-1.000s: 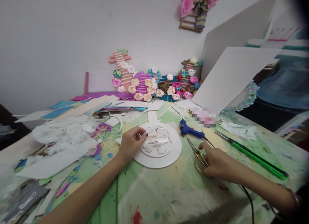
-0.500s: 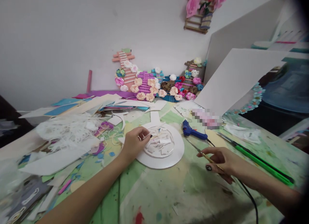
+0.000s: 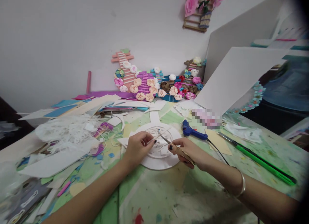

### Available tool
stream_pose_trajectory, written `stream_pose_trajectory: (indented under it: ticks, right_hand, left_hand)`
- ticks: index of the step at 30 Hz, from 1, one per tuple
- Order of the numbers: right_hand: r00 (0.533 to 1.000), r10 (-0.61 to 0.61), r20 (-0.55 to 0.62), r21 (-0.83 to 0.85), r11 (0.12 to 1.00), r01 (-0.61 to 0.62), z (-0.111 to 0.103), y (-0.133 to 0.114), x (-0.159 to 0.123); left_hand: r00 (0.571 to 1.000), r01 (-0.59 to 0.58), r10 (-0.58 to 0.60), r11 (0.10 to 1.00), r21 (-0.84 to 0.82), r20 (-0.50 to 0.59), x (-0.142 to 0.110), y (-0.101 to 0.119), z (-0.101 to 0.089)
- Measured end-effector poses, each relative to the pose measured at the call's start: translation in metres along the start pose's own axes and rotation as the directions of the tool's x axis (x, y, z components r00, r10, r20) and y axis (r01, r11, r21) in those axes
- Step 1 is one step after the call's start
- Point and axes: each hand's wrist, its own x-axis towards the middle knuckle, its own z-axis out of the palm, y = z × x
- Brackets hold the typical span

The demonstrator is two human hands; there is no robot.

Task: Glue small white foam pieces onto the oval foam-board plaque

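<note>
A white guitar-shaped cutout (image 3: 166, 164) lies flat in front of me, with a ring and several small white scraps (image 3: 160, 146) in its round middle. My left hand (image 3: 140, 146) is closed at the cutout's left side, pinching a thin white strip (image 3: 151, 141) between thumb and fingertips. From the right, my right hand (image 3: 189, 151) grips a pair of scissors with gold handles (image 3: 182, 152). The blades point up and left over the scraps, close to the strip. Whether the blades touch it I cannot tell.
Beyond my right hand lies a blue glue gun (image 3: 193, 130) with a black cord. A green utility knife (image 3: 263, 163) rests farther right. White string and paper scraps (image 3: 67, 130) pile up at left. Flowered paper guitars (image 3: 145, 84) stand along the wall.
My right hand has swung left with the scissors, from beside the glue gun to over the cutout. My left hand has shifted slightly right and down, still pinching.
</note>
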Motion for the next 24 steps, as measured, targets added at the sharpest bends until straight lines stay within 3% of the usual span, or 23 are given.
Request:
stream_pose_trajectory:
  ticks: [9, 24]
  right_hand:
    - [0.997, 0.071, 0.007, -0.009, 0.997, -0.071, 0.001, 0.002, 0.009]
    - [0.997, -0.034, 0.073, 0.038, 0.999, 0.031, -0.002, 0.015, 0.010]
  left_hand:
    - [1.000, 0.012, -0.013, 1.000, 0.024, 0.021, 0.000, -0.004, 0.001]
    - [0.999, 0.022, -0.022, 1.000, 0.007, 0.030, 0.000, -0.007, 0.004]
